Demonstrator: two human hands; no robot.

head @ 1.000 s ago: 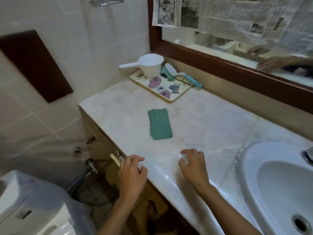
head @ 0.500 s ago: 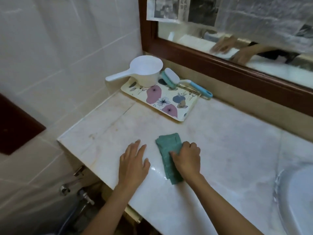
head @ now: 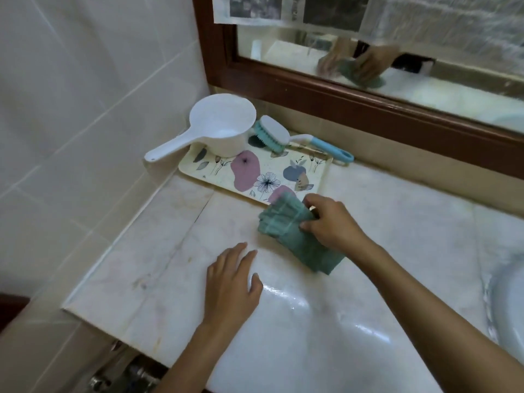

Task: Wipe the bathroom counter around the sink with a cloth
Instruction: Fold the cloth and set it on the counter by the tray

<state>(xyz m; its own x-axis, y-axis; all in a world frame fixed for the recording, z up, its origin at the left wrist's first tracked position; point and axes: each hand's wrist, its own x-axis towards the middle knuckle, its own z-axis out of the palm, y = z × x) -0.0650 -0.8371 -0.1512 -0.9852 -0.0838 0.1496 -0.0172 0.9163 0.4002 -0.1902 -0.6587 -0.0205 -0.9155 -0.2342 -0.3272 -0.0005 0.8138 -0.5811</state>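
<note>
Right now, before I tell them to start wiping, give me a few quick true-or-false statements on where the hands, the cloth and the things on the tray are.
1. The right hand grips the green cloth. True.
2. The left hand holds the scrub brush. False: it lies flat on the counter with fingers straight, and the scrub brush rests at the back of the floral tray.
3. The white dipper stands on the floral tray. True.
4. The green cloth lies in the sink. False: it is on the counter, well left of the sink, near the floral tray's front edge.
</note>
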